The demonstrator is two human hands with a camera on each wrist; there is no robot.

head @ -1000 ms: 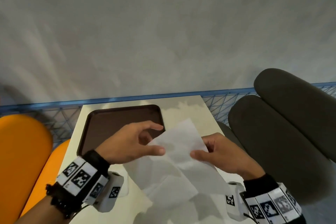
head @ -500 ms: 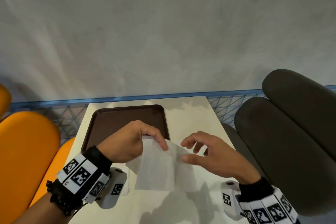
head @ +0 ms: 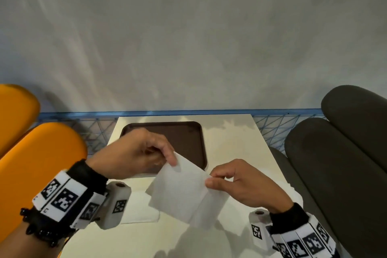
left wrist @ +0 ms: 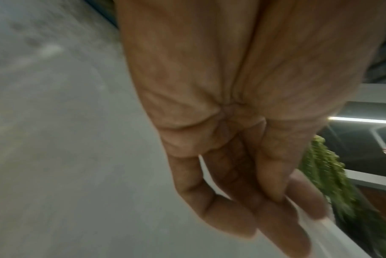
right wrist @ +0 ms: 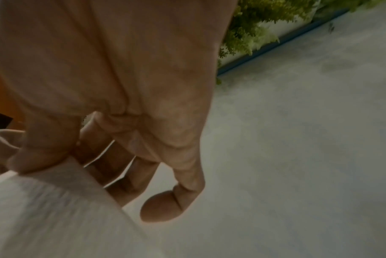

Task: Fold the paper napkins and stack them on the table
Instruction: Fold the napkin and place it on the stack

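Observation:
A white paper napkin (head: 182, 190) hangs folded in the air above the cream table (head: 234, 136), held between both hands. My left hand (head: 138, 155) pinches its upper left corner between thumb and fingertips. Its right corner is pinched by my right hand (head: 236, 182). In the right wrist view the napkin (right wrist: 55, 209) runs out from under the thumb. The left wrist view shows my left hand's fingers (left wrist: 243, 200) drawn together, with a thin white edge beside them. More white napkin paper (head: 140, 211) lies flat on the table under my left wrist.
A dark brown tray (head: 188, 132) sits at the table's far left part. Orange seats (head: 37, 161) stand to the left, dark grey seats (head: 335, 165) to the right. A blue railing (head: 188, 112) runs behind the table, with grey floor beyond.
The opened napkin has been folded over into a smaller piece. Both hands now pinch its upper corners, a little higher and further apart than before.

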